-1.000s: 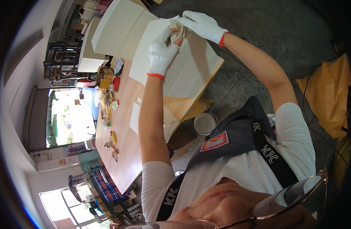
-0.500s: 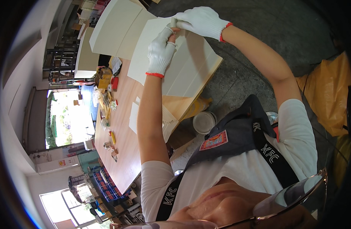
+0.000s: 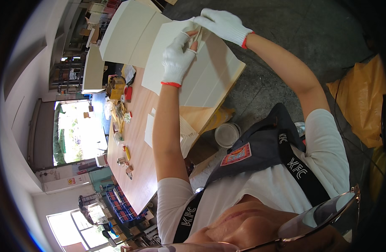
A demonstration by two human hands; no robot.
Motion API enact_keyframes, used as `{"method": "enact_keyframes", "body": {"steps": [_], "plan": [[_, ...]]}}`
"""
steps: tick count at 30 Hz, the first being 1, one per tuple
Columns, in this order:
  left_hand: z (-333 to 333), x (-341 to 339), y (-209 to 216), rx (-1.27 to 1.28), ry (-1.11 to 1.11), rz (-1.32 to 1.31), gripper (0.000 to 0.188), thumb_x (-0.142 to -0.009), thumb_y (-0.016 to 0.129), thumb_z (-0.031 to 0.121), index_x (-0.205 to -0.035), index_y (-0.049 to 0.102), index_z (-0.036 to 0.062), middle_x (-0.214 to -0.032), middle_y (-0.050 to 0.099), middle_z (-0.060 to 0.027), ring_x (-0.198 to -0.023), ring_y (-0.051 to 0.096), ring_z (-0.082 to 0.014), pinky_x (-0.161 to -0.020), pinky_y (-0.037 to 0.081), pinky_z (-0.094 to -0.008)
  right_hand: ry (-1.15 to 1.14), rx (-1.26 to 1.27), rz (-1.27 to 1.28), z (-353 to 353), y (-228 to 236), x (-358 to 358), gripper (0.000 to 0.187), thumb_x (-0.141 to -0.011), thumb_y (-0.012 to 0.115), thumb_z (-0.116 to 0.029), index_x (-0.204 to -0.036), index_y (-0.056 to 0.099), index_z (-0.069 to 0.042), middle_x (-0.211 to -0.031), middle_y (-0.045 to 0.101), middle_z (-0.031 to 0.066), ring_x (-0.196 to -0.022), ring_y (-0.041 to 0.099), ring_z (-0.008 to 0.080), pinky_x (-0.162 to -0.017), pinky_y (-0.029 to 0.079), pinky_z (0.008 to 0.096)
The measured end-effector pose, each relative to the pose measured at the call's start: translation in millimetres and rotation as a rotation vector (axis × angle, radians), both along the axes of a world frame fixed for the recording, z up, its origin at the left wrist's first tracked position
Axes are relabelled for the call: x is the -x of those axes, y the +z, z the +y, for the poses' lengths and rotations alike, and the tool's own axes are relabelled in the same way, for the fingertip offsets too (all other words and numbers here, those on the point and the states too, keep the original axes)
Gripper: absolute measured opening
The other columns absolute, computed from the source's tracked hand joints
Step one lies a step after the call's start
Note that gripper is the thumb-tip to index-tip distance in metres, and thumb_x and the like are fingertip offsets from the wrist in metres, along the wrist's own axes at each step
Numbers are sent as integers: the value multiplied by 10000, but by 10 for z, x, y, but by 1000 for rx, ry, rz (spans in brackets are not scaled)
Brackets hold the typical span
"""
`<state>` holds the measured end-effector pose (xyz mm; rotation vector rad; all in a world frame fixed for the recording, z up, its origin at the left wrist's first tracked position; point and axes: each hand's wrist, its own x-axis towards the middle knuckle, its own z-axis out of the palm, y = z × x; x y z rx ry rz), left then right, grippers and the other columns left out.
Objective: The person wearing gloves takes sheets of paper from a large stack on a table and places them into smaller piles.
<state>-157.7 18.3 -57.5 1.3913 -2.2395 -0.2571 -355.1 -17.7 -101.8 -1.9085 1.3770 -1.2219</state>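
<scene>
Both hands wear white knit gloves with red cuffs and meet at the far edge of a stack of pale cream card sheets (image 3: 207, 73). My left hand (image 3: 177, 61), with thumb and forefinger tips bare, is closed on a raised, folded part of the top card sheet. My right hand (image 3: 224, 26) reaches over from the right, its fingers bent and pressed together at the upper end of that fold. Its fingertips are partly hidden. More large cream sheets (image 3: 132, 31) lie beyond my left hand, and small pale pieces (image 3: 182, 130) lie nearer me.
The wooden table (image 3: 138, 107) carries tools, bags and a yellow-handled item (image 3: 125, 150) along its left side. A round lidded bucket (image 3: 227, 134) stands on the floor by the table's right edge. An orange sheet or bag (image 3: 358, 101) is at far right.
My right hand has shifted slightly right and down, its fingers more bent. The card between the hands now shows as a wider, opened fold. My left hand has barely moved.
</scene>
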Motion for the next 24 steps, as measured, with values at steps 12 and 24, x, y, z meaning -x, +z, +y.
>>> {"method": "enact_keyframes", "body": {"steps": [12,24], "plan": [[279,111,-58,468,-29,-16,553,-829,722,165,-1352,546,128,-1226,652,-143,-1120,636,-312,-942,499,-391,500,-667,-747,145,157,-172,332,-953,560,-388,-1026,634,-74,-792,595,33,-536,471,85,-442,346,234],[1786,-511,-1115,-719,132,2274,595,-1021,396,440,-1438,372,16,-1421,465,-226,-1205,562,-399,-921,539,-513,469,-675,-833,763,100,313,352,-957,596,-226,-1261,575,-49,-833,626,-24,-451,402,-10,-362,273,157]]}}
